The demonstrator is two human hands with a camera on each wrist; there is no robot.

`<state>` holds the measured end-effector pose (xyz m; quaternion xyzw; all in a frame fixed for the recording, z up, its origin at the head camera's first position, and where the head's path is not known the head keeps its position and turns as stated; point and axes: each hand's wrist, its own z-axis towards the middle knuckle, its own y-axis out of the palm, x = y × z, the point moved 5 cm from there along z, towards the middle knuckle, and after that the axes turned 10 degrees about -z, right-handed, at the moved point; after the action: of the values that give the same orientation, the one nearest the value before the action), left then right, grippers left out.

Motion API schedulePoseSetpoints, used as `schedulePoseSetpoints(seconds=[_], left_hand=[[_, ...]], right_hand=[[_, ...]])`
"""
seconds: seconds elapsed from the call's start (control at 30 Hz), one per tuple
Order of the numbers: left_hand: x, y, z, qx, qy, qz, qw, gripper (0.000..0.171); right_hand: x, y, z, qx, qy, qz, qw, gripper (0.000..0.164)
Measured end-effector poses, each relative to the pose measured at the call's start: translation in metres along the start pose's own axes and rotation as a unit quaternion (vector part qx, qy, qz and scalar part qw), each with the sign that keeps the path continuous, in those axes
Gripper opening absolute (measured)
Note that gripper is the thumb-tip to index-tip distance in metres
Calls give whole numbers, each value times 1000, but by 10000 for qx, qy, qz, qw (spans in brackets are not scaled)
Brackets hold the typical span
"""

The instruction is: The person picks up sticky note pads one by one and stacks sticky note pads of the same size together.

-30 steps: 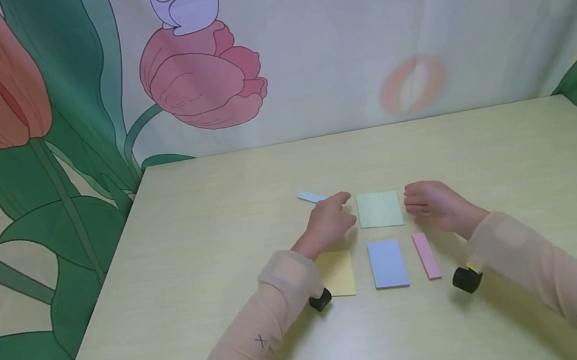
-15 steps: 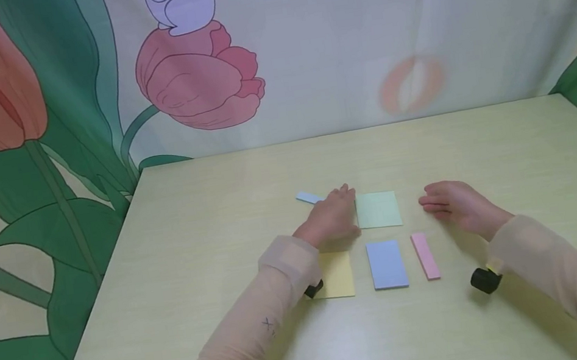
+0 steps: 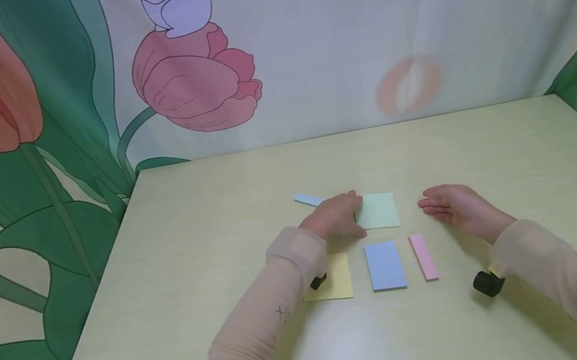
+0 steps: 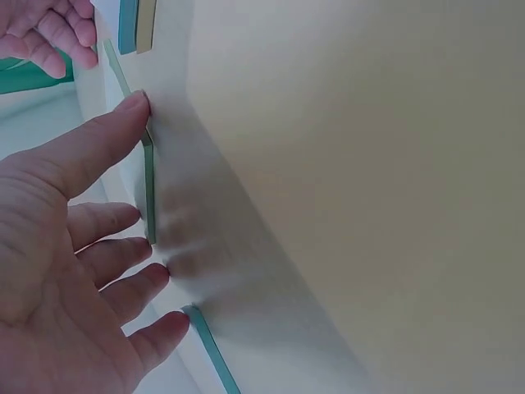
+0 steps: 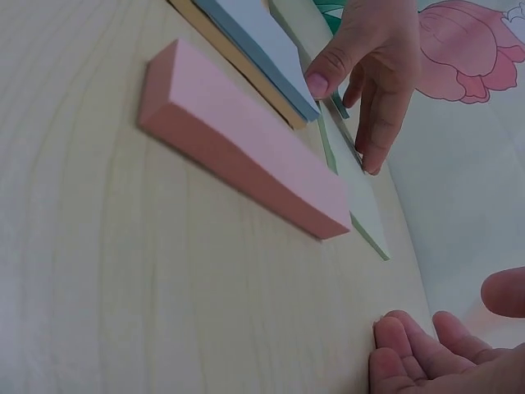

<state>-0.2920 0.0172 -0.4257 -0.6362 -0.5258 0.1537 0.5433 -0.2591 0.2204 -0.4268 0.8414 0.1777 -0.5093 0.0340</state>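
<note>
My left hand [image 3: 333,215] reaches across the left side of a pale green sticky note pad [image 3: 380,211], thumb at its near corner and fingers by its far edge. In the left wrist view, the thumb [image 4: 123,123] lies right at the thin edge of the pad. A narrow light blue sticky note strip [image 3: 306,199] lies partly hidden behind that hand. My right hand [image 3: 455,206] is held to the right of the green pad, apart from it, with fingers loosely bent and nothing in them.
Nearer to me are a yellow pad [image 3: 341,277], partly covered by the left wrist, a blue pad [image 3: 386,266] and a narrow pink block of notes [image 3: 423,257]. Behind the pale table [image 3: 203,204] hangs a curtain [image 3: 314,47] with printed flowers.
My left hand has moved right, from beside the green pad to over its left edge. The right hand has drawn away to the right. The pads keep their places.
</note>
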Motion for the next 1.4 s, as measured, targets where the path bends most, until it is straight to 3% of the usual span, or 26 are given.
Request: schedulePoseSetpoints(seconds=[0.5,0.87,1.17,1.4], left_hand=[[4,-3,0,124,153,332,9993,51],[3,-4,2,233,149,303,9992,53],[5,-6,2,355,447,640,9963,45],[8,-7,-1,368,490,885,9942,42]], right_hand=[[0,1,-1,65,58,-101,9999,52],[-2,2,-2,96,70,-69,9999,52],[-1,2,-2,88,53,-67,9999,52],[-1,1,-1,101,8,-48,9999,51]])
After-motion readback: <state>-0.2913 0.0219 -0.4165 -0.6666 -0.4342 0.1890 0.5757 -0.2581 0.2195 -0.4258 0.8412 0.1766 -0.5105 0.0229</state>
